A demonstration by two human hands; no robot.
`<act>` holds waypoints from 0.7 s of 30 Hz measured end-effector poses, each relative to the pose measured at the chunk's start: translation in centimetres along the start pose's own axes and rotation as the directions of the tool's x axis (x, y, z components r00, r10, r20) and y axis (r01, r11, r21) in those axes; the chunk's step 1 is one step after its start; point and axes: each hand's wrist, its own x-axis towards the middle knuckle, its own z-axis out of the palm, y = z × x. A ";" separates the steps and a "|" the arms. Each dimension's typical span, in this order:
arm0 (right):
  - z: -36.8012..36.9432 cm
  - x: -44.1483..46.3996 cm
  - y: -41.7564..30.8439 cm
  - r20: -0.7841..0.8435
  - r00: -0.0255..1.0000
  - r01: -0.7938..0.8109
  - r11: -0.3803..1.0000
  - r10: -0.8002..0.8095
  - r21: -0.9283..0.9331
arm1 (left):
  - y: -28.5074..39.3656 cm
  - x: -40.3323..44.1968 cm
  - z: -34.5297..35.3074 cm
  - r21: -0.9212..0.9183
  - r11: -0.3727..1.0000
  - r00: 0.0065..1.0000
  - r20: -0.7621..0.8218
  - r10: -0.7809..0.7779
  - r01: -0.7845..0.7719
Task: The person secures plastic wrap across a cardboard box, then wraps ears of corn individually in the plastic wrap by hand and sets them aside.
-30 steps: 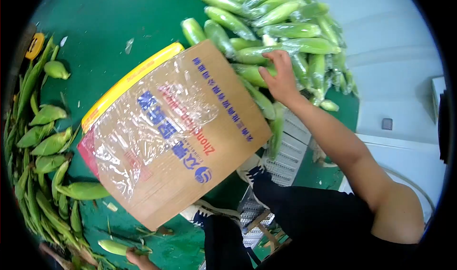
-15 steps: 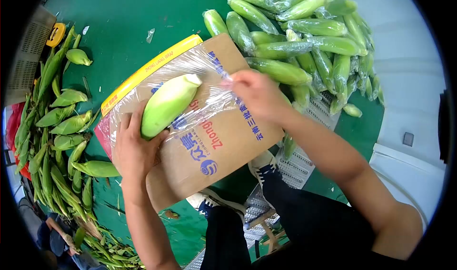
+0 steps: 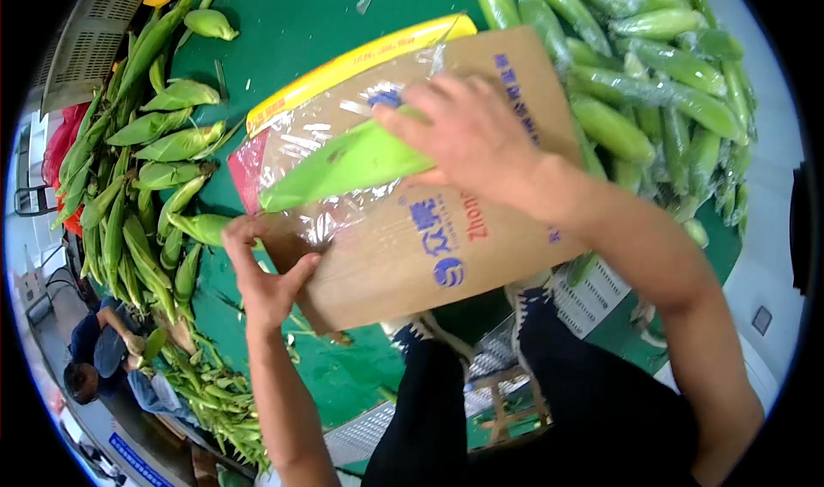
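Observation:
A green ear of corn [image 3: 343,165] lies slantwise on clear plastic film [image 3: 322,221] over a cardboard box [image 3: 378,272] with blue and red print. My right hand [image 3: 468,135] is over the thick end of the ear, its fingers curled round it and somewhat blurred. At the box's left edge, by the ear's pointed tip, my left hand [image 3: 270,272] has thumb and fingers spread apart. It holds nothing that I can see. A yellow strip [image 3: 360,58] runs along the far edge of the box.
Unwrapped corn ears [image 3: 176,144] are heaped on the left, with loose husks [image 3: 210,384] below. Film-wrapped ears [image 3: 661,84] are piled at the right. A grey crate [image 3: 94,49] stands at upper left. Another person [image 3: 103,341] is at lower left. A wooden stool [image 3: 506,405] is near my feet.
The ear, bare and pale half a second ago, now shows a darker green side and lies flatter. My right hand has moved left onto it from the film's edge; my left hand has let go.

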 end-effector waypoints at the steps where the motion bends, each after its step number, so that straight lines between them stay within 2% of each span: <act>1: -0.1 -0.4 0.3 -0.034 0.999 0.006 0.998 -0.004 0.057 | -0.3 -1.1 0.8 0.037 0.998 0.999 -0.008 -0.050 0.050; 4: -0.4 -0.7 0.5 -0.099 0.991 0.095 0.994 -0.090 0.046 | 1.0 0.7 1.3 0.390 0.920 0.997 -0.038 0.067 -0.047; 6: -0.9 -0.6 -0.1 -0.040 0.998 0.041 0.998 -0.039 0.039 | 2.1 1.1 2.8 0.505 0.855 0.967 -0.255 0.013 0.122; 8: -1.5 -0.3 -0.3 0.052 0.996 -0.079 0.997 0.078 0.022 | 1.2 -0.5 3.7 0.122 0.927 0.846 -0.466 -0.262 0.354; 9: -1.9 -0.2 -0.2 0.039 0.998 -0.040 0.999 0.040 0.013 | 1.2 -0.6 4.2 -0.162 0.936 0.773 -0.529 -0.349 0.311; 10: -2.3 -0.3 -0.3 0.032 0.999 -0.009 1.000 0.009 0.007 | 2.4 -0.7 4.9 -0.429 0.874 0.705 -0.546 -0.451 0.228; 11: -2.6 -0.8 -0.7 0.033 0.999 0.023 1.000 -0.023 0.007 | 3.5 -1.2 5.6 -0.657 0.745 0.641 -0.522 -0.562 0.118; 12: -2.9 -1.2 -0.9 0.105 0.992 0.059 0.997 -0.063 0.044 | 4.2 -1.4 5.9 -0.724 0.690 0.635 -0.525 -0.567 0.018; 14: -3.9 -1.9 -1.1 0.244 0.959 0.122 0.986 -0.146 0.110 | 7.1 -2.8 6.0 -0.548 0.824 0.665 -0.563 -0.492 0.145; 15: -4.2 -2.6 -1.5 0.280 0.939 0.147 0.970 -0.197 0.192 | 8.3 -4.4 6.4 -0.393 0.917 0.824 -0.498 -0.271 0.064; 16: -4.4 -3.6 -2.2 0.311 0.917 0.166 0.948 -0.249 0.270 | 9.4 -5.8 7.0 -0.242 0.968 0.924 -0.380 -0.037 -0.060; 17: -4.6 -4.6 -2.8 0.339 0.892 0.175 0.921 -0.298 0.349 | 11.1 -6.4 7.1 -0.100 0.991 0.987 -0.140 0.076 -0.091; 18: -5.1 -5.2 -3.2 0.441 0.856 0.087 0.916 -0.269 0.391 | 12.0 -7.2 7.8 -0.015 0.990 0.984 -0.106 0.140 -0.142; 20: -3.6 -5.7 -2.3 0.274 0.929 0.137 0.921 -0.247 0.365 | 12.7 -6.3 7.6 0.118 0.979 0.979 -0.094 0.179 -0.168; 21: -3.0 -5.0 -1.9 0.157 0.964 0.162 0.942 -0.215 0.294 | 12.3 -4.2 7.2 0.153 0.984 0.996 -0.020 0.089 -0.085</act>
